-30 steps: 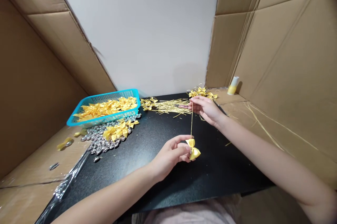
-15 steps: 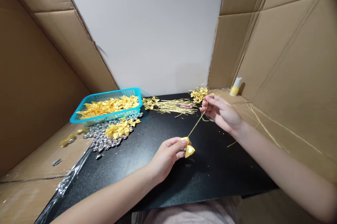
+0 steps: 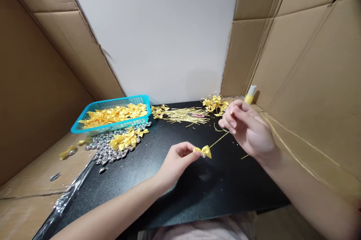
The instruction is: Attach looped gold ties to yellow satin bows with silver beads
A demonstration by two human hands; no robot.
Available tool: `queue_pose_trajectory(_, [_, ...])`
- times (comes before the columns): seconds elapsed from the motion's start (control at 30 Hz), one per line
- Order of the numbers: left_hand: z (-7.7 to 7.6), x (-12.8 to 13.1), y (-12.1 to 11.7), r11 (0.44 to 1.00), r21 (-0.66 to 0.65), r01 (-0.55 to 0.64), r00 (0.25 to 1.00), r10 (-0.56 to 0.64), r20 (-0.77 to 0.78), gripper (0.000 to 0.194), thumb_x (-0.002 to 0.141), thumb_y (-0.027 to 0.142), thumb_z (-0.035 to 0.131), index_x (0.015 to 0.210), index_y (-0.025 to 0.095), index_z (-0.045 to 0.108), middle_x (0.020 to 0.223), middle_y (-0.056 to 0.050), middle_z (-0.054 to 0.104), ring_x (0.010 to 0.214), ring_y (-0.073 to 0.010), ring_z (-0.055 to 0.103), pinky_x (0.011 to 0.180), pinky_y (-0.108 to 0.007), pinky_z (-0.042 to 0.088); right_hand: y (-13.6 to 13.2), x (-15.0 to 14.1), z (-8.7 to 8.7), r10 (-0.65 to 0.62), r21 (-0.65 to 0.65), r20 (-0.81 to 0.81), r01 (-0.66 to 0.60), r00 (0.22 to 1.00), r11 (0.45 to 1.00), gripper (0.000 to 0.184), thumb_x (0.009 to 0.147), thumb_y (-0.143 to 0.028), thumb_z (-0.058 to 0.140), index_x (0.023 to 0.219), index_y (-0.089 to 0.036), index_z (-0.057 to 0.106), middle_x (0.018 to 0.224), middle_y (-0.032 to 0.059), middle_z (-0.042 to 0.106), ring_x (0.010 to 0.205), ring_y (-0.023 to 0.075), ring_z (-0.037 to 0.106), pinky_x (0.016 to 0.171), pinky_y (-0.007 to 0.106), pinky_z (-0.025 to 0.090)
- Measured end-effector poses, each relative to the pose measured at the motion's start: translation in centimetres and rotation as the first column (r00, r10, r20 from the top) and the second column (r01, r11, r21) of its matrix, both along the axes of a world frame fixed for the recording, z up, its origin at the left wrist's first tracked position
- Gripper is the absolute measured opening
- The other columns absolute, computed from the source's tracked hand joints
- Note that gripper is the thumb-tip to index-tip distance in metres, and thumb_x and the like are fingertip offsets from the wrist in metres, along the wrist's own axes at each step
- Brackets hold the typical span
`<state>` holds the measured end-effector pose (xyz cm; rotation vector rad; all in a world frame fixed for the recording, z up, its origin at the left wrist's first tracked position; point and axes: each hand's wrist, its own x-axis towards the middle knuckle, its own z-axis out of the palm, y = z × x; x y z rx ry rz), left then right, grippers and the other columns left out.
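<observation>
Between thumb and fingers, my left hand (image 3: pixel 180 161) pinches a yellow ribbon bow (image 3: pixel 207 151) with a small silvery bead at its middle. A thin gold cord (image 3: pixel 219 139) runs from the bow up to my right hand (image 3: pixel 245 127). The fingers of that hand are closed around the cord's far end, which they hide. Both hands are above the black tabletop, the right one higher and farther off. Just behind my right hand lies a heap of gold-yellow bows with cord loops (image 3: pixel 214 104).
A turquoise basket (image 3: pixel 73 127) of yellow bows stands at back left. Silver beads (image 3: pixel 108 153) and more bows (image 3: pixel 125 140) lie before it. Cut gold cords (image 3: pixel 183 115) and a pink clip-like tool (image 3: pixel 198 115) lie at the back. A thread spool (image 3: pixel 250 94) stands at right.
My right hand has moved right and toward me, turning, with the cord end. The bow has turned in my left hand, so its bead now shows and the cord slants lower.
</observation>
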<state>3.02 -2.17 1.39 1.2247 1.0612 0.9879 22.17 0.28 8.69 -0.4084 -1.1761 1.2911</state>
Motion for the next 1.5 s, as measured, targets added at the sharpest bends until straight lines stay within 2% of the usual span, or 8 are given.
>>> queue_pose_trajectory(0.13, [0.5,-0.3,0.3,0.984,0.162,0.077,0.98,-0.045,-0.195,0.027,0.078,0.038,0.069,0.069,0.013,0.067,0.065,-0.003,0.066,0.059,-0.0109,0.053,0.056,-0.021,0.037,-1.2,-0.4,-1.7,-0.08,0.102,0.076,0.072,0.994,0.992,0.021,0.09,-0.023,0.053,0.07,-0.02,0.052,0.055,-0.0071,0.031,0.048,0.0076,0.025,0.049,0.023,0.027])
queue_pose_trajectory(0.27, [1.9,-0.8,1.0,0.949,0.306,0.08,0.963,0.005,-0.269,0.025,0.08,0.038,0.067,0.075,0.014,0.07,0.066,-0.003,0.067,0.057,-0.0109,0.054,0.052,-0.021,0.037,-1.7,-0.6,-2.4,-0.299,0.278,0.253,0.227,0.92,0.933,0.024,0.093,-0.025,0.049,0.07,-0.021,0.049,0.056,-0.0061,0.033,0.05,0.0087,0.029,0.048,0.024,0.026])
queue_pose_trajectory(0.37, [4.1,-1.1,1.6,0.909,0.416,0.02,0.973,0.078,-0.217,0.021,0.078,0.035,0.07,0.076,0.015,0.069,0.065,-0.002,0.066,0.055,-0.0101,0.054,0.051,-0.019,0.04,-1.5,-0.9,-1.3,-0.442,0.467,0.379,0.244,0.813,0.85,0.024,0.091,-0.019,0.048,0.067,-0.02,0.046,0.053,-0.0065,0.033,0.047,0.0077,0.029,0.045,0.023,0.024])
queue_pose_trajectory(0.5, [7.2,-1.5,2.3,0.822,0.56,-0.106,0.975,0.196,-0.102,0.016,0.077,0.031,0.071,0.073,0.016,0.068,0.062,0.0,0.066,0.053,-0.008,0.055,0.051,-0.017,0.043,-0.4,-2.0,1.3,-0.595,0.7,0.389,0.194,0.703,0.687,0.023,0.082,-0.01,0.048,0.061,-0.019,0.042,0.049,-0.008,0.032,0.042,0.0047,0.029,0.042,0.02,0.022])
queue_pose_trajectory(0.67, [9.4,-2.1,2.3,0.761,0.61,-0.221,0.964,0.265,0.019,0.011,0.077,0.027,0.073,0.079,0.017,0.071,0.069,0.0,0.07,0.059,-0.008,0.061,0.056,-0.015,0.05,0.9,-3.9,2.8,-0.651,0.774,0.381,0.158,0.657,0.613,0.023,0.079,-0.011,0.048,0.059,-0.019,0.039,0.049,-0.008,0.033,0.043,0.0045,0.031,0.043,0.019,0.025])
queue_pose_trajectory(0.9, [9.1,-2.3,1.5,0.71,0.646,-0.28,0.953,0.286,0.099,0.007,0.078,0.023,0.072,0.077,0.017,0.069,0.069,0.0,0.071,0.062,-0.0084,0.064,0.057,-0.015,0.052,1.0,-6.0,1.9,-0.683,0.81,0.374,0.138,0.628,0.571,0.022,0.079,-0.011,0.046,0.061,-0.02,0.036,0.052,-0.0078,0.03,0.044,0.0056,0.029,0.046,0.02,0.026])
queue_pose_trajectory(1.2, [8.8,-1.9,0.7,0.557,0.776,-0.296,0.931,0.35,0.105,0.002,0.079,0.016,0.07,0.08,0.018,0.069,0.071,0.0,0.072,0.065,-0.0097,0.066,0.06,-0.017,0.052,0.9,-5.9,1.7,-0.706,0.822,0.37,0.14,0.604,0.551,0.021,0.084,-0.014,0.042,0.066,-0.021,0.034,0.054,-0.0079,0.031,0.044,0.0065,0.031,0.047,0.021,0.026])
queue_pose_trajectory(1.5, [8.4,-1.9,0.8,0.473,0.833,-0.287,0.909,0.41,0.081,0.004,0.08,0.016,0.069,0.082,0.018,0.07,0.073,-0.001,0.072,0.062,-0.0108,0.065,0.058,-0.02,0.052,0.7,-6.1,1.6,-0.721,0.826,0.383,0.136,0.577,0.548,0.022,0.086,-0.015,0.039,0.068,-0.022,0.03,0.055,-0.0076,0.029,0.044,0.0077,0.031,0.046,0.023,0.025])
